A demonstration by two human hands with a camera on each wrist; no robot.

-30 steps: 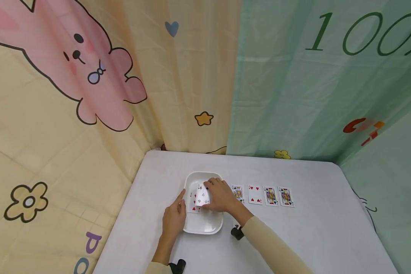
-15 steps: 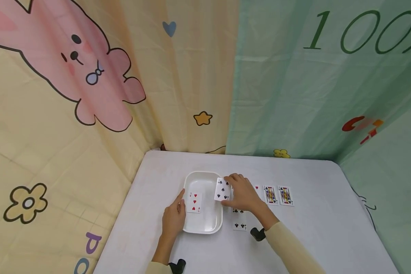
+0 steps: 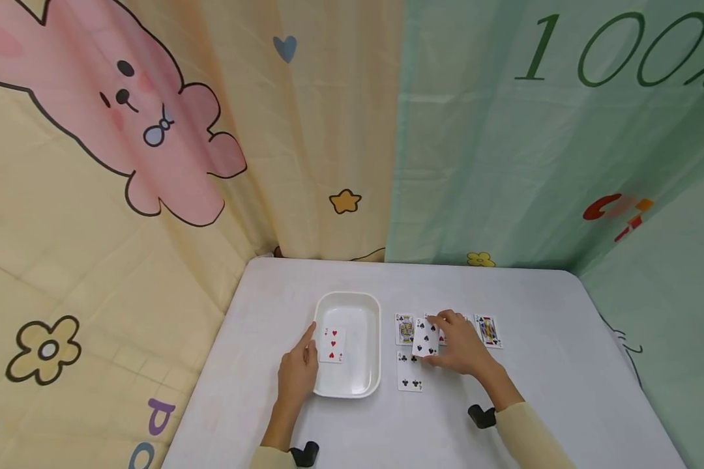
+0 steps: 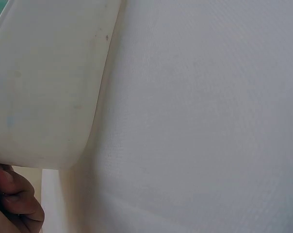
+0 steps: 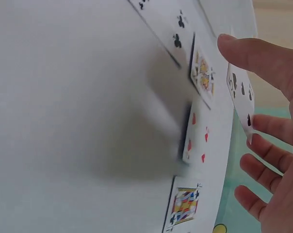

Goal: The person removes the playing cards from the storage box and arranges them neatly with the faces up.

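My right hand (image 3: 460,342) pinches a five of spades (image 3: 425,337) by its edges, thumb at the near side. The card hangs above the table, in front of a red-pipped heart card (image 5: 197,137). In the right wrist view, the other fingers spread behind the card. My left hand (image 3: 297,374) holds the left side of a white tray (image 3: 347,389), index finger along its edge. The left wrist view shows curled fingers (image 4: 21,201) by the tray's outer wall. Inside the tray lies a three of hearts (image 3: 332,345).
Right of the tray stand a face card (image 3: 404,329) and a four of clubs (image 3: 409,372) below it. Another face card (image 3: 489,331) ends the row. One more (image 5: 185,204) shows in the right wrist view. Curtains (image 3: 481,143) hang behind the white table (image 3: 528,306).
My right hand has lifted the five of spades out of the tray and carried it rightward to the card row, uncovering the three of hearts. The left hand stays at the tray.
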